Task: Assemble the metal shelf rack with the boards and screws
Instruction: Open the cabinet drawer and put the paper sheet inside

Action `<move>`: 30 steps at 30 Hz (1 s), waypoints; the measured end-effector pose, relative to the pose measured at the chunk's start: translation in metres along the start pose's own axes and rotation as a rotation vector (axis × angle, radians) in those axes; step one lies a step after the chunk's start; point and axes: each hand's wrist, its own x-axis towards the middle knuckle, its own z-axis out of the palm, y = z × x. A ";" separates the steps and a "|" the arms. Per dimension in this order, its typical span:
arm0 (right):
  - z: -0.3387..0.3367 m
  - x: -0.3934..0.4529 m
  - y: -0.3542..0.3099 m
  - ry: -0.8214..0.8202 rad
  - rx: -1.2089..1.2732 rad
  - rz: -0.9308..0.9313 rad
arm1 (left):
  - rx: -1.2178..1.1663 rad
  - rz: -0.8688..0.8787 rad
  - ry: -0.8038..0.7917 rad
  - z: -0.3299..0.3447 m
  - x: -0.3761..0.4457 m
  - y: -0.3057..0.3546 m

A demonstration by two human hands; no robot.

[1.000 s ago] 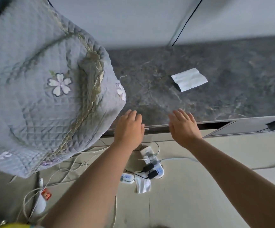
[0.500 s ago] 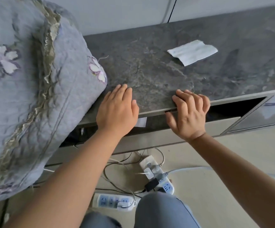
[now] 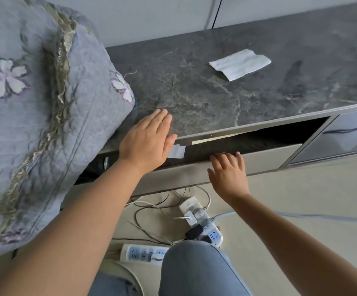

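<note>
Quilted grey-lavender fabric fills the left of the view: a padded quilt (image 3: 34, 116) with stitched pale flowers and a satin ruffle, bulging over the left end of the tabletop (image 3: 226, 88) and hanging down past its front edge. That surface is dark grey stone-look slab with lighter veins, running back to a plain pale wall. A black cable (image 3: 217, 12) drops down the wall behind it.

At the front edge, the left hand (image 3: 149, 142) lies flat, palm down, fingers straight and together, resting on the slab's lip and holding nothing. A small white label (image 3: 176, 151) sits just under its thumb side, on the dark face of the recess below. To the right, the drawer (image 3: 265, 159) beneath the top stands partly open, showing a dark gap; the right hand (image 3: 228, 174) is spread, fingers straight, fingertips at the top edge of the beige drawer front, gripping nothing.

Further back on the slab lies a folded white paper towel (image 3: 240, 64).

Below, on the pale tiled floor (image 3: 301, 195), two white power strips (image 3: 203, 221) with plugs and tangled cords lie just in front of the cabinet, near a knee in blue jeans (image 3: 194, 270).

No shelf rack, boards or screws can be seen in this view.
</note>
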 end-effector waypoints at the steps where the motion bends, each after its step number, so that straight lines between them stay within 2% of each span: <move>1: -0.001 0.000 0.000 0.032 0.007 0.002 | 0.012 0.012 -0.007 0.000 0.000 0.000; 5: -0.008 0.006 0.005 0.068 0.059 -0.032 | 0.030 0.040 0.005 0.002 0.000 -0.001; 12: -0.026 -0.010 0.009 -0.049 0.109 -0.143 | 0.058 0.116 -0.009 0.004 -0.002 -0.003; 16: -0.031 -0.045 0.024 -0.035 0.226 -0.235 | 0.057 0.161 0.061 0.010 -0.003 -0.003; 20: -0.048 -0.053 0.029 -0.127 0.286 -0.283 | 0.145 0.315 0.204 0.018 -0.005 -0.008; 24: -0.071 -0.048 0.030 -0.488 0.291 -0.250 | 0.239 0.420 0.315 0.026 -0.007 -0.014; 30: -0.085 -0.046 0.031 -0.830 0.279 -0.137 | 0.321 0.477 0.396 0.027 -0.010 -0.014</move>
